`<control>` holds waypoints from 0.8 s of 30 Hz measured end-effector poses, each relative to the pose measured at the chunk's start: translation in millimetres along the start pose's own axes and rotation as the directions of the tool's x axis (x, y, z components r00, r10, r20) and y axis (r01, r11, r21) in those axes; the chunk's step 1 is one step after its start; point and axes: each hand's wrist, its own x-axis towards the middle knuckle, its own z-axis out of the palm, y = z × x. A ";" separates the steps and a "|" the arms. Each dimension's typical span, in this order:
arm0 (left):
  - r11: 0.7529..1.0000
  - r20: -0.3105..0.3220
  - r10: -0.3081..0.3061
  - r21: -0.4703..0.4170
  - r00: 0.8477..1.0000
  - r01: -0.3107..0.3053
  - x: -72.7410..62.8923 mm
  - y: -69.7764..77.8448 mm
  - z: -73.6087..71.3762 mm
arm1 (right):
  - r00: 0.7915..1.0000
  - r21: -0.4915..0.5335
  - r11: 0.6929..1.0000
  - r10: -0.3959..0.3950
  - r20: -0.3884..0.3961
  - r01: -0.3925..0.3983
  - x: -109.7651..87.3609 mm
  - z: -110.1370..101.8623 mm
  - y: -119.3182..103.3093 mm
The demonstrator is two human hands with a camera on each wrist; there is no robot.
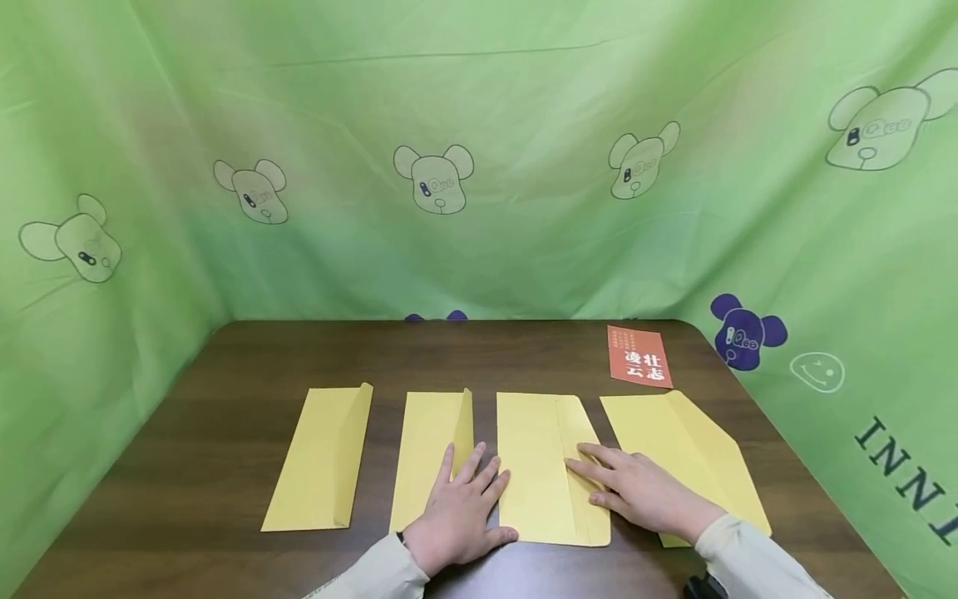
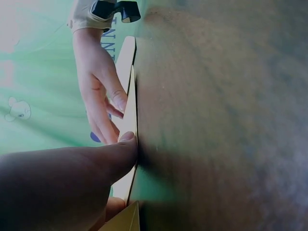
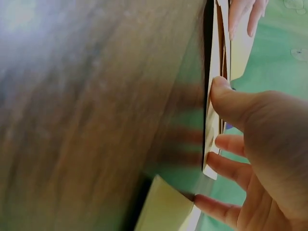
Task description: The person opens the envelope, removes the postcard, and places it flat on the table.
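Several yellow paper envelopes lie in a row on the table. My left hand (image 1: 462,517) spreads its fingers across the second envelope (image 1: 428,424) from the left, its thumb at the lower left corner of the third envelope (image 1: 530,466). The fingertips of my right hand (image 1: 639,487) touch the flap strip along the third one's right side, beyond a lengthwise crease. In the left wrist view my left thumb (image 2: 120,151) presses the envelope's near edge. My right thumb (image 3: 228,98) rests near an envelope edge in the right wrist view; the undersides of the fingers are partly hidden.
The leftmost envelope (image 1: 310,457) has a raised flap on its right. Partly under my right forearm lies the rightmost envelope (image 1: 644,420), its flap spread out. A red card (image 1: 636,356) with white characters lies behind it. Green printed cloth (image 1: 524,258) surrounds the brown table (image 1: 187,466).
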 end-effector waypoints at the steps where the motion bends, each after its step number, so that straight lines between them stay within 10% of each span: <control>1: 1.000 0.001 0.000 0.000 1.000 0.000 -0.6 -0.1 0.6 | 1.000 0.006 1.000 -0.008 -0.002 0.008 -0.6 0.4 0.0; 24: 1.000 0.009 -0.005 0.016 1.000 0.005 0.3 -1.5 -1.5 | 0.991 -0.028 0.991 -0.130 -0.041 0.129 -3.2 9.5 -0.6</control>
